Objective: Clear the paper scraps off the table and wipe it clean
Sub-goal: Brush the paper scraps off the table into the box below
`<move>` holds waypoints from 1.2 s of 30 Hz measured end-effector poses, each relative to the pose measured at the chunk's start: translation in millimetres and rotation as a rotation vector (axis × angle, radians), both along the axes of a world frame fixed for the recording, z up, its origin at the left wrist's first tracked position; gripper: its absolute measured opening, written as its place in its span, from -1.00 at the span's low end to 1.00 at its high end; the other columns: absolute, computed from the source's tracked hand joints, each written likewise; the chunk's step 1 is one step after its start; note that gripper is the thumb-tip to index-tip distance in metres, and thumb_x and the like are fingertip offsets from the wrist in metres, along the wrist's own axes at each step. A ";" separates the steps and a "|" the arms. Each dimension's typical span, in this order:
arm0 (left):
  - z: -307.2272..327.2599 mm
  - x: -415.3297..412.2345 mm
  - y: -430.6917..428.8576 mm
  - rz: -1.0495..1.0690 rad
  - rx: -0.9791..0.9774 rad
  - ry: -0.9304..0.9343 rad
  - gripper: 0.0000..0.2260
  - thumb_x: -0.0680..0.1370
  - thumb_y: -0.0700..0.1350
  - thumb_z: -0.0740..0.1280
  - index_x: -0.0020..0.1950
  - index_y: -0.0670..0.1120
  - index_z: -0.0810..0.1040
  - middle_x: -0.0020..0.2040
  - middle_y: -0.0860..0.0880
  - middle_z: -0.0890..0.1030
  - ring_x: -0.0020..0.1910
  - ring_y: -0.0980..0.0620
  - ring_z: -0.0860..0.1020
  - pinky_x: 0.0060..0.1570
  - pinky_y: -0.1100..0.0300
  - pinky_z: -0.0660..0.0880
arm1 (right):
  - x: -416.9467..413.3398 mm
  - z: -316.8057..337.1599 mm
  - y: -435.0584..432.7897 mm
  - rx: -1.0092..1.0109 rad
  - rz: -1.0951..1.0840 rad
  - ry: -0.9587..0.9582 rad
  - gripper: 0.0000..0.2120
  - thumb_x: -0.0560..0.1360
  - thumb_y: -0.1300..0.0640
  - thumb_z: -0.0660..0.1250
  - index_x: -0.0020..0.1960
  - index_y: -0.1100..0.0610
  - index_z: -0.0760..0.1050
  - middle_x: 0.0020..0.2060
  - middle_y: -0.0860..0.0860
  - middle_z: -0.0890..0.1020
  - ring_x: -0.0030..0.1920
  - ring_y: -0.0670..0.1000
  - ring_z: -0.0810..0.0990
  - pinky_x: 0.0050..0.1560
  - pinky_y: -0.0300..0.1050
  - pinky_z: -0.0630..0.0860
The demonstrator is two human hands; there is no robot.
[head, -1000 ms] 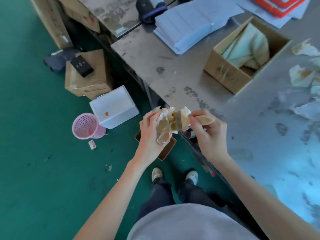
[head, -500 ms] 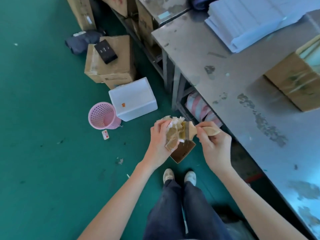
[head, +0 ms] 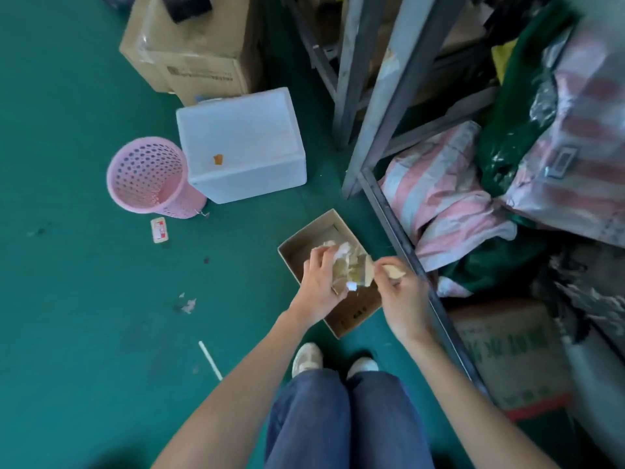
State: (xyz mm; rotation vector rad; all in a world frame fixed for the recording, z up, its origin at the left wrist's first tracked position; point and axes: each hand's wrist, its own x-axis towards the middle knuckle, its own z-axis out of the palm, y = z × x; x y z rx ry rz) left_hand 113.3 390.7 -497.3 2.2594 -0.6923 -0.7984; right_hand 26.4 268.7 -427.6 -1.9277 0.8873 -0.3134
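Two hands meet low over the floor. The left hand curls round a crumpled wad of white and tan paper scraps, fingers closed on it. The right hand pinches the pale wooden handle of a small flat brush, its head pressed against the wad. Both hang directly above a small open brown cardboard box on the green floor, just ahead of the person's shoes.

Further out: a pink perforated plastic basket beside a white foam box, and a grey metal table frame to the right. The tabletop is out of view.

Judgement: the scraps are about to go into the box.

Risks:
- The wad is loose and layered, so a release off-centre could scatter pieces over the rim.
- Scraps may cling to the bristles or fingers.
- A small white fragment at the wad's lower edge looks ready to drop.
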 end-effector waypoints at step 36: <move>355.4 -5.3 42.2 0.293 -0.208 0.257 -0.81 0.59 -0.13 0.25 0.19 -0.01 0.53 0.10 0.11 0.59 0.03 0.31 0.50 -0.15 0.61 0.35 | -55.1 342.7 39.0 -0.013 -0.080 -0.012 -0.81 0.50 0.14 0.33 -0.28 0.11 0.49 -0.55 -0.09 0.50 -0.51 -0.14 0.42 -0.49 -0.38 0.27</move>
